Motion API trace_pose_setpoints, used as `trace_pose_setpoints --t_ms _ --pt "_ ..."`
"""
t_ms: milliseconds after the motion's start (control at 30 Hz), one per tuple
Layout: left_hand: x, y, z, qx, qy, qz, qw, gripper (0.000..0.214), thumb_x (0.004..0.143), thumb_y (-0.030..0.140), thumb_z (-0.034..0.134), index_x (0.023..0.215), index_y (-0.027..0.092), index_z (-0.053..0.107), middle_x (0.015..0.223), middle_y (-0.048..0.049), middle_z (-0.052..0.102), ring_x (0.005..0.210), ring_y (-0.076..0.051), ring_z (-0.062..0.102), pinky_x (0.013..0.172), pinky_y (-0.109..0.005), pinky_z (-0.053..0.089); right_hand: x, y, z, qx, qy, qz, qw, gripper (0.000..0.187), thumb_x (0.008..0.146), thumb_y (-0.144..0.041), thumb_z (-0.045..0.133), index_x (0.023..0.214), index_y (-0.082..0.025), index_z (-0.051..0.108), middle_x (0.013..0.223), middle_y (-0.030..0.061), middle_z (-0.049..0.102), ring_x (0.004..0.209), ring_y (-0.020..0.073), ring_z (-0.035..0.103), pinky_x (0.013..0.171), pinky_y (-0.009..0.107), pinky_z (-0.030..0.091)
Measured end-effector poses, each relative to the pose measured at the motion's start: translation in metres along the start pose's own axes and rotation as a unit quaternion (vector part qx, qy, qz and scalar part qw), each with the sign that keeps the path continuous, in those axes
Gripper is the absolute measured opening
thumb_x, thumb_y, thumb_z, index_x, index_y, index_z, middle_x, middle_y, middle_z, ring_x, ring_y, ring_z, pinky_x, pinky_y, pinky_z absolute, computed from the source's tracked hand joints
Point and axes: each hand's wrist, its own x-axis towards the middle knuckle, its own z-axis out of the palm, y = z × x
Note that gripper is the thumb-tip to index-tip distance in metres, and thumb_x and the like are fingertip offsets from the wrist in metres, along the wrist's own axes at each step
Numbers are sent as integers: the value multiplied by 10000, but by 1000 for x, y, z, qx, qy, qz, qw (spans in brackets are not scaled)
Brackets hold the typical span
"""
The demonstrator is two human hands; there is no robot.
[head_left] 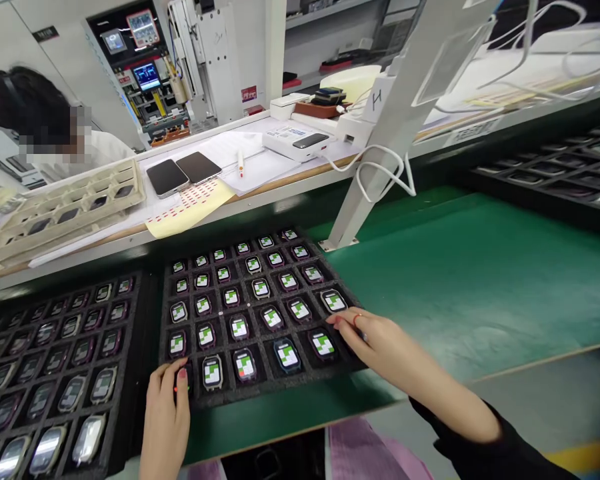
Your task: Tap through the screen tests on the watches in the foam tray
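A black foam tray (166,313) lies on the green belt and holds several smartwatch bodies with lit green-and-white screens. My left hand (166,417) rests at the tray's near left corner, its thumb pressing on the watch (185,379) there. My right hand (377,343) lies at the tray's right edge, fingers stretched toward the watch (334,301) in the right column. Neither hand lifts anything.
A second black tray (55,373) with dark-screened watches lies to the left. More trays (555,170) sit far right. A white slanted post (380,143) stands behind the tray. On the back shelf lie two phones (183,173), a beige tray (65,210) and a white device (300,141). Another person sits far left.
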Motion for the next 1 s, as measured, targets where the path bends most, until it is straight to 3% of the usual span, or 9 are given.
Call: trace_pose_setpoints --t_ms 133,267,400,500,633,767,867,1000 --pt "3 3 3 78 63 63 993 510 938 582 353 1098 207 658 1137 -130 580 1111 -333 510 978 -553 403 6 -25 0 -155 -63 32 985 297 1004 -134 432 821 -161 665 964 83 672 784 241 679 642 310 487" --pt "8 15 9 85 6 119 989 462 980 498 333 1017 188 673 996 -103 648 951 -291 570 902 -493 436 10 -45 2 -264 -99 9 959 265 983 -64 486 808 -126 676 870 104 646 767 275 674 590 323 472" --pt "5 32 14 133 -21 133 982 460 978 487 359 1023 174 693 950 -116 591 922 -295 545 882 -481 443 9 -46 11 -282 -95 -48 953 269 1003 -79 429 896 -79 676 890 176 646 813 324 666 676 378 500" --pt "1 40 14 108 -36 121 986 405 966 474 412 1065 182 675 1015 -116 565 1012 -302 527 942 -494 438 6 -43 18 -211 -83 -71 971 303 1016 -93 345 930 -101 636 877 166 656 827 315 667 691 373 494" --pt "-4 45 9 25 -77 95 992 353 959 466 430 1091 196 615 1089 -110 594 1122 -297 522 1003 -498 427 1 -44 21 -91 -99 -26 991 331 1035 -159 269 913 -165 576 814 101 677 684 276 675 575 341 444" --pt "-6 50 -2 -20 -199 39 979 488 940 499 450 1365 259 475 1187 -96 601 959 -253 591 911 -434 478 2 -43 16 -17 -133 -1 991 325 1013 -172 278 843 -196 555 875 94 697 755 278 692 616 331 456" --pt "-2 50 -9 -36 -264 43 963 540 889 427 546 1416 347 455 1300 -65 559 794 -200 578 817 -371 490 6 -38 13 49 -141 19 989 289 997 -207 326 857 -200 578 864 83 698 751 269 698 604 312 489" --pt "13 44 -14 -80 -288 21 954 567 762 270 642 1323 284 565 942 -15 615 670 -153 525 721 -304 477 13 -33 13 195 -162 126 959 258 1020 -247 310 957 -181 552 781 68 693 523 197 660 426 242 477"
